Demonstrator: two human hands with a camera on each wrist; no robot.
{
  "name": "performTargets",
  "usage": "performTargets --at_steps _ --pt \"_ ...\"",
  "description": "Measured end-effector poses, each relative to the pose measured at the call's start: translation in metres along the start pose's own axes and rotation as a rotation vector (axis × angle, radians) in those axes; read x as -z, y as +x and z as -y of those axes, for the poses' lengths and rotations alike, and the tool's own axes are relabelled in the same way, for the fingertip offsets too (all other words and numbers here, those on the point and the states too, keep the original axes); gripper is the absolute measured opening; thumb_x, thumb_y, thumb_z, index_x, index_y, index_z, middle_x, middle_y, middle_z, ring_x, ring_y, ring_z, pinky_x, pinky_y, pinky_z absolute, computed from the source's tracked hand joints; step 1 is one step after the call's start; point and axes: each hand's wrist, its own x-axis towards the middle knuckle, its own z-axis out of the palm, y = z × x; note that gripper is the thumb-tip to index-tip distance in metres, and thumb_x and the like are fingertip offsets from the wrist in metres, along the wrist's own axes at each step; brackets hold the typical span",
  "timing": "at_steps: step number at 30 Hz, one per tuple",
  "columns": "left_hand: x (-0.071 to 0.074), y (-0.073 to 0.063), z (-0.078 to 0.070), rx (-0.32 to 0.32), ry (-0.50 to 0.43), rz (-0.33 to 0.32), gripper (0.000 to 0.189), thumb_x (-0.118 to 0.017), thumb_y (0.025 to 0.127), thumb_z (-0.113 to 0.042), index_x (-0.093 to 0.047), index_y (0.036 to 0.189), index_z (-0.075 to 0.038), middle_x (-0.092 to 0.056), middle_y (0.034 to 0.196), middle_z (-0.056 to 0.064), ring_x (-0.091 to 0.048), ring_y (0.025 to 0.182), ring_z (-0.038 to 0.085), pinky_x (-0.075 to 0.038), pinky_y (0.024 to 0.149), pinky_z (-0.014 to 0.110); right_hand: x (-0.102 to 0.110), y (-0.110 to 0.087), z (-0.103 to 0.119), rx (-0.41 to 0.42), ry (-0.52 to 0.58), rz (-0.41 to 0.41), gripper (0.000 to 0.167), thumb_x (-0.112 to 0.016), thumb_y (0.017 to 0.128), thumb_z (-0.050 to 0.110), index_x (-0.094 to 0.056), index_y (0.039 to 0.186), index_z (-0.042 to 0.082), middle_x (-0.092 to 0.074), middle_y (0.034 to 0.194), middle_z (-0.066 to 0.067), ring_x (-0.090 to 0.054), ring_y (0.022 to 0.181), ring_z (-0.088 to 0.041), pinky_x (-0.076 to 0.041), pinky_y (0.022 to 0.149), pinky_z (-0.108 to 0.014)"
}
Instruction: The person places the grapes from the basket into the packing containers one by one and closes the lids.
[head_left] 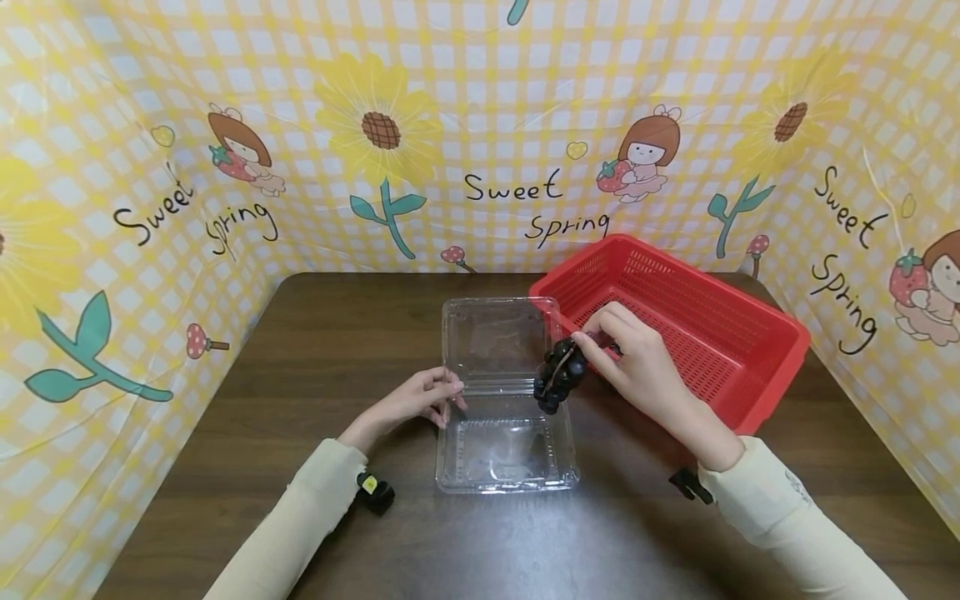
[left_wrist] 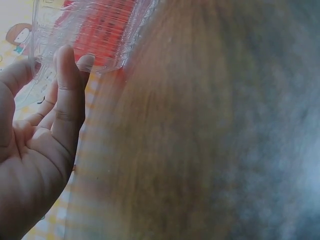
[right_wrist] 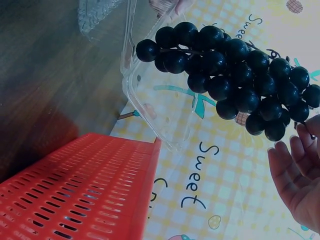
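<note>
My right hand pinches the stem end of a bunch of dark grapes, which hangs over the right side of an opened clear plastic box. In the right wrist view the round, shiny grapes stretch away from the fingertips, overlapping the box behind them. At the box's left side, near the hinge, my left hand holds the edge between thumb and fingers. The left wrist view shows that hand with its fingertips at the clear plastic. The box's lid lies folded back, away from me.
A red slotted plastic basket stands at the back right, angled, just behind my right hand. All of this sits on a dark wooden table. A yellow checked cloth with printed flowers rises around the table's back and sides.
</note>
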Motion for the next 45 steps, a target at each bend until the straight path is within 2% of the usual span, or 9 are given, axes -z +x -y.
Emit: performTargets --at_steps 3,8,11,16,26,31,38,45 --pt "0.000 0.001 0.001 0.007 -0.006 -0.002 0.035 -0.052 0.096 -0.030 -0.046 0.113 0.001 -0.064 0.103 0.024 -0.058 0.060 0.015 -0.055 0.057 0.031 -0.001 0.000 0.000 0.005 0.008 0.000 0.016 -0.073 0.079 0.008 -0.057 0.082 0.011 -0.053 0.080 0.002 -0.053 0.071 -0.013 -0.052 0.063 -0.026" --pt "0.001 0.001 0.002 0.011 -0.010 -0.006 0.036 -0.052 0.095 -0.032 -0.046 0.112 -0.001 -0.065 0.102 0.021 -0.058 0.060 0.016 -0.055 0.057 0.032 -0.003 -0.001 0.001 0.016 0.016 -0.006 0.016 -0.073 0.079 0.009 -0.057 0.081 0.011 -0.052 0.079 0.002 -0.050 0.071 -0.010 -0.043 0.062 -0.013" --pt "0.001 0.001 0.003 0.006 -0.003 -0.001 0.037 -0.052 0.095 -0.033 -0.046 0.112 -0.002 -0.065 0.102 0.020 -0.059 0.060 0.016 -0.055 0.058 0.033 -0.005 -0.001 0.001 0.020 0.010 -0.006 0.016 -0.073 0.079 0.009 -0.057 0.081 0.011 -0.051 0.079 0.002 -0.047 0.071 -0.008 -0.039 0.061 -0.012" --pt "0.000 0.000 0.001 0.006 0.006 -0.003 0.036 -0.051 0.096 -0.032 -0.047 0.113 -0.001 -0.065 0.103 0.022 -0.059 0.060 0.016 -0.055 0.059 0.035 -0.008 -0.002 0.001 0.023 0.013 -0.001 0.016 -0.073 0.079 0.009 -0.057 0.081 0.012 -0.051 0.079 0.002 -0.046 0.072 -0.006 -0.037 0.060 -0.013" --pt "0.001 0.003 0.003 0.009 0.003 0.001 0.028 -0.048 0.098 -0.025 -0.046 0.112 0.000 -0.063 0.104 0.026 -0.058 0.060 0.016 -0.055 0.059 0.036 -0.010 -0.003 0.001 0.020 0.032 0.013 0.015 -0.073 0.079 0.010 -0.058 0.083 0.011 -0.053 0.081 0.002 -0.049 0.074 -0.006 -0.045 0.062 -0.016" --pt "0.001 0.002 0.003 0.013 0.001 -0.003 0.032 -0.050 0.097 -0.029 -0.047 0.113 -0.001 -0.064 0.103 0.023 -0.058 0.060 0.016 -0.055 0.058 0.034 -0.011 -0.003 0.002 0.022 0.030 0.017 0.015 -0.073 0.080 0.011 -0.058 0.082 0.011 -0.053 0.081 0.002 -0.050 0.074 -0.006 -0.046 0.063 -0.015" --pt "0.000 0.001 0.003 0.002 0.014 -0.007 0.037 -0.051 0.095 -0.033 -0.046 0.113 -0.001 -0.066 0.101 0.020 -0.058 0.060 0.015 -0.055 0.058 0.034 -0.013 -0.004 0.003 0.021 0.040 0.028 0.015 -0.073 0.079 0.011 -0.058 0.082 0.011 -0.054 0.082 0.002 -0.051 0.073 -0.006 -0.052 0.062 -0.023" --pt "0.000 0.001 0.003 0.000 0.016 -0.006 0.037 -0.051 0.096 -0.033 -0.046 0.113 -0.001 -0.066 0.101 0.019 -0.058 0.059 0.015 -0.055 0.058 0.034 -0.014 -0.005 0.004 0.025 0.041 0.029 0.015 -0.073 0.080 0.010 -0.058 0.082 0.010 -0.053 0.082 0.002 -0.050 0.073 -0.006 -0.052 0.062 -0.023"
